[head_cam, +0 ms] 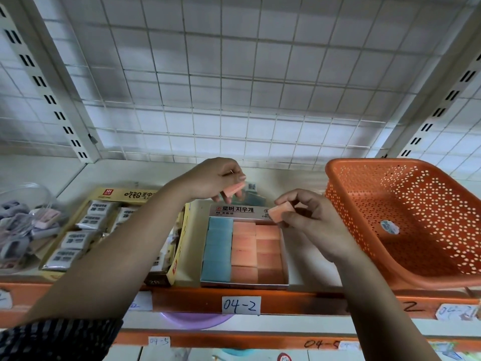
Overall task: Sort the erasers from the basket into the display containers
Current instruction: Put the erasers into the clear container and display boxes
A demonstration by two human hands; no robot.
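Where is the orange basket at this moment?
In the head view, the orange basket stands on the shelf at the right, just right of the right hand and the eraser box.

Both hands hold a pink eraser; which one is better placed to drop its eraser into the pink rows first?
Right, probably. The right hand holds its pink eraser just over the pink columns of the box; the left hand holds its eraser farther back, beyond the label flap.
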